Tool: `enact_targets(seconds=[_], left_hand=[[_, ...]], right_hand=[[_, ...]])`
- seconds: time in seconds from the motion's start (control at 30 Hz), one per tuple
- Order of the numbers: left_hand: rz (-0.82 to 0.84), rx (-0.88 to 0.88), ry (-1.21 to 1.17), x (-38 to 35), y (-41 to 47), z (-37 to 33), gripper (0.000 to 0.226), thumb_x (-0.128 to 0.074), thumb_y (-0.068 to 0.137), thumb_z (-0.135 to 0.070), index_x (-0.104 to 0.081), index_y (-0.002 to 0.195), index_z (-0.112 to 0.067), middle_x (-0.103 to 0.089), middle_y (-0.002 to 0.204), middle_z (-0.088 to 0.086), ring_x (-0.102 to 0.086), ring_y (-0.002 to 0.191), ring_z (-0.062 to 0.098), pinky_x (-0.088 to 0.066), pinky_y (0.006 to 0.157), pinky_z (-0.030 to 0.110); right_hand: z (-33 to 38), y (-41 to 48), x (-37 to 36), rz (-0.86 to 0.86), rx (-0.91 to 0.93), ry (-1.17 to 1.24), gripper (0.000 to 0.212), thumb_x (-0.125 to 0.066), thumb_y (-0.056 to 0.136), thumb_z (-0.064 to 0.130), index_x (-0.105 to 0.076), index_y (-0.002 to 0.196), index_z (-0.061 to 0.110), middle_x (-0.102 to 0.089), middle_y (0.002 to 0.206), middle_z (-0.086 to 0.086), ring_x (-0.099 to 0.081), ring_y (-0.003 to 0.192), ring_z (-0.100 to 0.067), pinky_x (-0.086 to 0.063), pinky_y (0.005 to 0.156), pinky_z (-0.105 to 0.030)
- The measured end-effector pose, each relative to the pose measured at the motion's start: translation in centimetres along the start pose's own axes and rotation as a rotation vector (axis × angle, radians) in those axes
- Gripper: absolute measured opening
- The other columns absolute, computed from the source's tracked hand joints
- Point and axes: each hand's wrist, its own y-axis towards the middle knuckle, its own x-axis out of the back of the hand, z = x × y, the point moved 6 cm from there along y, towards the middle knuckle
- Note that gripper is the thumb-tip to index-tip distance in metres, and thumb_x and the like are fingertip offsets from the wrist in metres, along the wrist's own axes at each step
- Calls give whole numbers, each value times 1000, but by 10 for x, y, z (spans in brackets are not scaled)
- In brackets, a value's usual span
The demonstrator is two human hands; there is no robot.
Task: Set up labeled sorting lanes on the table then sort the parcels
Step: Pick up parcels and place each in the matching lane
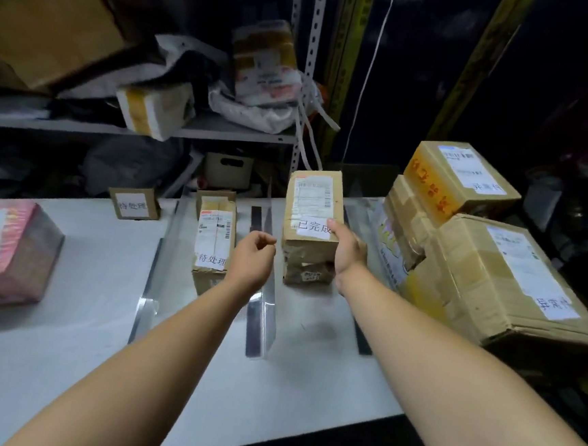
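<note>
On the white table (75,310) clear acrylic dividers (261,312) mark off lanes. A narrow cardboard parcel (213,237) with a white handwritten label lies in the middle lane. To its right a taller stack of cardboard parcels (313,206) carries a white label. My right hand (348,250) rests against that stack's right side, thumb on the label. My left hand (252,258) hovers between the two parcels, fingers curled with nothing in them. A small cardboard sign (134,203) with a white label stands at the back of the left lane.
A pink wrapped parcel (2,250) sits at the table's left. Large cardboard boxes (505,273) are stacked at the right, one yellow-taped box (460,177) on top. A metal shelf (222,131) behind holds boxes and bags.
</note>
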Motion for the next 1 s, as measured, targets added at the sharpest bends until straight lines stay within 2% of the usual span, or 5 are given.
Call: enact_targets(seconds=[0.4, 0.6, 0.77, 0.9, 1.0], left_hand=[[-150, -37, -10, 117, 69, -29, 16, -53, 93, -6, -64, 90, -18, -66, 92, 3, -61, 77, 18, -47, 64, 29], [-222, 47, -91, 150, 57, -2, 20, -50, 92, -4, -56, 108, -16, -61, 89, 1, -59, 86, 22, -53, 85, 39], [-231, 42, -176, 167, 56, 6, 19, -48, 96, -7, -55, 111, -16, -63, 89, 4, -59, 83, 19, -49, 69, 29], [-265, 49, -197, 182, 57, 12, 21, -48, 95, -9, -54, 112, -21, -65, 94, 7, -61, 84, 20, -53, 83, 39], [-274, 57, -213, 186, 56, 10, 26, -48, 93, -9, -53, 115, -21, -65, 97, 8, -59, 81, 18, -50, 75, 32]], right_hand=[[-5, 16, -77, 148, -42, -18, 29, -61, 97, 39, -73, 115, 20, -79, 105, -5, -75, 95, -23, -58, 76, -32], [-23, 6, -144, 215, -92, -32, 27, -63, 96, 38, -73, 110, 18, -80, 96, -4, -75, 80, -17, -54, 62, -24], [-42, 8, -176, 250, -130, -93, 45, -66, 83, 53, -72, 115, 22, -79, 103, -5, -74, 95, -25, -55, 75, -34], [-49, 3, -187, 265, -143, -119, 36, -66, 90, 49, -72, 112, 21, -79, 102, -7, -73, 98, -27, -58, 87, -43], [-49, -3, -190, 273, -145, -113, 30, -66, 93, 42, -73, 109, 18, -78, 100, -7, -73, 88, -23, -59, 72, -34]])
